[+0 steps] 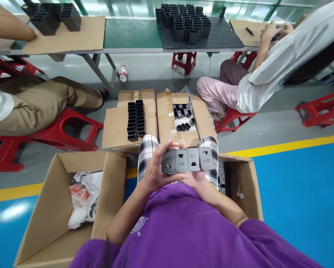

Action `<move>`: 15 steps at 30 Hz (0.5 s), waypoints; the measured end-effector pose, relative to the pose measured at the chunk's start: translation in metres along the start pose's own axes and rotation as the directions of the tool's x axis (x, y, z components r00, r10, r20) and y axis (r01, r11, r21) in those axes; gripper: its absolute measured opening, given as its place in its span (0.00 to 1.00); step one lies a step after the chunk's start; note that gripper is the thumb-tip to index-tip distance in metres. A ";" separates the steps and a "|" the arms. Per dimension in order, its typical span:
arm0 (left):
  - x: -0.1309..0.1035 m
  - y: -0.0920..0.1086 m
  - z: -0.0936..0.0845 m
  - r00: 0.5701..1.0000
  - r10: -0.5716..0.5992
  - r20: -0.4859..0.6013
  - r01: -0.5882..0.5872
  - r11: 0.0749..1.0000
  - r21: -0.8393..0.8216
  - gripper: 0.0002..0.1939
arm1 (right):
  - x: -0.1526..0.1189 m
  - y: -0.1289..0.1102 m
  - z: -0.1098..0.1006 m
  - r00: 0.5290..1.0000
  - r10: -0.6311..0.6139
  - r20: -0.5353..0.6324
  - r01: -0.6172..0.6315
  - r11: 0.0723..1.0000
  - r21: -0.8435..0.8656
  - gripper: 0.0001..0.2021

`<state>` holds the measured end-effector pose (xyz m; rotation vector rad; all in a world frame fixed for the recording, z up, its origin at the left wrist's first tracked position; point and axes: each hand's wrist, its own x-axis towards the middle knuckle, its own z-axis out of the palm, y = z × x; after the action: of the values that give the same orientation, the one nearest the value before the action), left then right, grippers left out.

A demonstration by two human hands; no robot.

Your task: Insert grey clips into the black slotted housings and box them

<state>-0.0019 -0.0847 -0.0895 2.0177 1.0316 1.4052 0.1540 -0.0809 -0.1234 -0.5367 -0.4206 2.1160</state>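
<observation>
Side by side above my lap is a row of several grey rectangular pieces (187,160), each with a small cutout. My left hand (156,169) grips the row's left end, thumb and fingers along its edges. Under the right part is my right hand (196,178), supporting the row from below, its fingers mostly hidden. Beyond my knees, black rectangular tubes (136,120) stand in two columns on a closed carton (151,108). To their right, an open carton (165,119) holds more black and grey pieces (183,111).
An open box (101,193) with crumpled wrapping (84,197) is at my left, another box (252,186) at my right. A workbench (133,33) with black tubes (183,22) runs across the back. Seated people on red stools (72,126) flank both sides.
</observation>
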 end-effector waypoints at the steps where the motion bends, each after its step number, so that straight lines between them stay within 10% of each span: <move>1: 0.001 -0.002 -0.001 1.000 -0.015 -0.007 0.015 1.000 -0.021 0.53 | -0.001 0.000 0.003 1.000 0.004 -0.009 -0.004 1.000 0.011 0.28; 15: -0.007 -0.008 -0.004 0.997 -0.064 -0.041 0.064 0.998 -0.017 0.42 | -0.002 0.006 0.010 0.999 -0.023 0.038 0.023 1.000 -0.008 0.31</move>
<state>-0.0092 -0.0853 -0.0983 1.9343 1.0895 1.4228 0.1453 -0.0870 -0.1173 -0.4951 -0.4552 2.1060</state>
